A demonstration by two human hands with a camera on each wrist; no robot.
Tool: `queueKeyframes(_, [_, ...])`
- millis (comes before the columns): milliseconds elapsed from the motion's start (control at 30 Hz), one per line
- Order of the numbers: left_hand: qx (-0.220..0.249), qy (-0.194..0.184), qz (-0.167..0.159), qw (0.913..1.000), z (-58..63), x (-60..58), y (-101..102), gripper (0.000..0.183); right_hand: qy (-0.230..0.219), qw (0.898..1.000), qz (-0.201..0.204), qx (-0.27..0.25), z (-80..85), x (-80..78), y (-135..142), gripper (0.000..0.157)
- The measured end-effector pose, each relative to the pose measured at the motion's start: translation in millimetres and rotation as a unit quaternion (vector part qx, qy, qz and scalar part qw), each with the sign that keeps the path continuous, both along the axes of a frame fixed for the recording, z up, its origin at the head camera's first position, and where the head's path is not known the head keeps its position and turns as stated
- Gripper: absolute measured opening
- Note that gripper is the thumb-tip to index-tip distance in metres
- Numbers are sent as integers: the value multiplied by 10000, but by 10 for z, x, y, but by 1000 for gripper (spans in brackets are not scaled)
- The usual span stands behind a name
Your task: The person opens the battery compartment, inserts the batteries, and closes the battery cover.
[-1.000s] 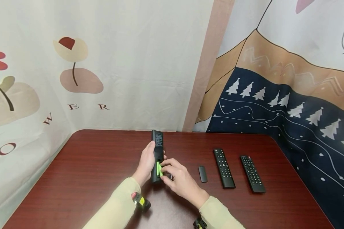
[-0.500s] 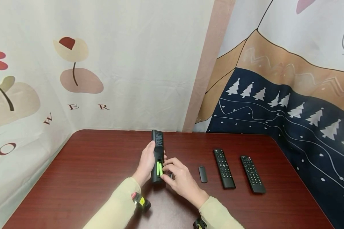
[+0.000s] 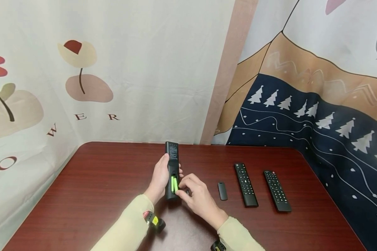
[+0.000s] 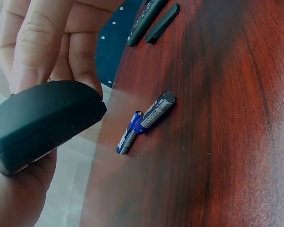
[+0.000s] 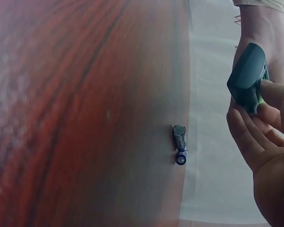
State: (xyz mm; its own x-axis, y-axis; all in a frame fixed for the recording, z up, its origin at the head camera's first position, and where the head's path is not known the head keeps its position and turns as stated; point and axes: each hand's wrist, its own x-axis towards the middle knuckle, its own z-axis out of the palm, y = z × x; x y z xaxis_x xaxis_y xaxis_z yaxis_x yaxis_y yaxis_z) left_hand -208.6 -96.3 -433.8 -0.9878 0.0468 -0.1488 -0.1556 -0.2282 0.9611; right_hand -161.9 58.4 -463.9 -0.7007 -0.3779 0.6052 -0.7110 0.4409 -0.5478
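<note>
A black remote control [image 3: 172, 157], back side up, stands tilted over the table in my left hand [image 3: 159, 177], which grips it by the sides. Its battery compartment is uncovered, and two green batteries [image 3: 174, 184] lie side by side in it. My right hand [image 3: 199, 198] has its curled fingers and thumb at the right-hand green battery, the thumb at the battery's lower end. From the left wrist, only the remote's end [image 4: 47, 118] shows, hiding the compartment. The right wrist view has the fingers [image 5: 274, 94] at the remote's edge, with a sliver of green.
A black battery cover [image 3: 222, 191] lies right of my right hand. Beyond it are a remote with its buttons up [image 3: 246, 184] and another remote [image 3: 277, 191]. Two blue-and-silver batteries [image 4: 154, 113] lie on the brown table [image 3: 113, 174], mostly hidden by my right hand in the head view.
The right-hand green battery, at first sticking out at a slant under my right fingers, now sits beside the other one in the compartment. My left hand and the remote barely moved.
</note>
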Motion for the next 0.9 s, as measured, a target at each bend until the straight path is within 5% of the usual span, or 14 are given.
queueKeyframes(533, [-90, 122, -23, 9999, 41, 44, 10, 53, -206, 9993, 128, -294, 38, 14, -18, 18])
queueKeyframes(900, [-196, 310, -60, 9993, 40, 33, 44, 52, -783, 9958, -2, -470, 56, 12, -24, 23])
